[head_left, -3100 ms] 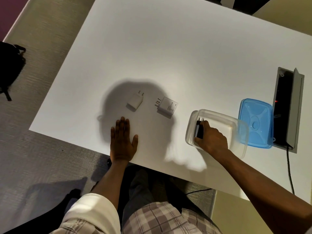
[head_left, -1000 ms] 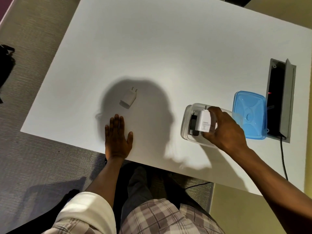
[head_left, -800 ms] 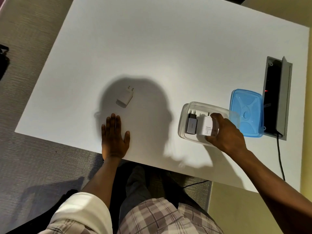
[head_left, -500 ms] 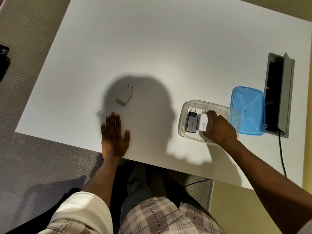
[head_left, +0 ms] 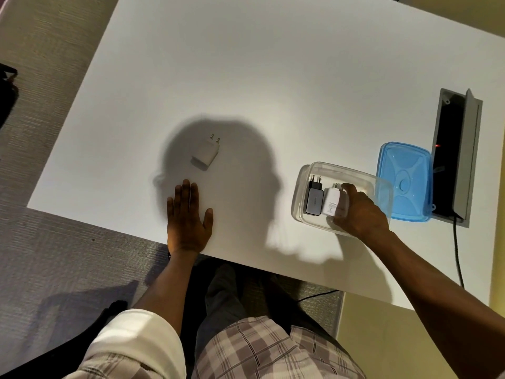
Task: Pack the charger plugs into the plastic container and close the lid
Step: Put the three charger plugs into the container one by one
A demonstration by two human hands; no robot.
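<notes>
On the white table [head_left: 273, 77] three plugs are counted: two inside the clear container [head_left: 366, 177] and one outside it. Within the container a grey-and-black plug [head_left: 313, 201] is laid flat at the left end, prongs pointing away from the person, and a white plug [head_left: 332, 201] is laid just beside it on its right, the two seemingly touching. The right hand [head_left: 360, 212] is reached into the container with fingers curled about the white plug's right side; whether it is gripped or merely touched cannot be told, as the fingertips are partly hidden. The third plug [head_left: 205, 154], also white, is seen lying flat in the head-shaped shadow, well apart from the container and a little beyond the left hand [head_left: 188, 217], which is pressed palm-down near the table's near edge, fingers together and thumb spread, nothing held. One blue lid [head_left: 404, 181] is lying on the table just right of the container, which is left uncovered. One open cable box [head_left: 456, 154] is set into the tabletop beside the lid, a black cable [head_left: 459, 258] trailing from it. Grey carpet [head_left: 54, 255] is seen around the table
</notes>
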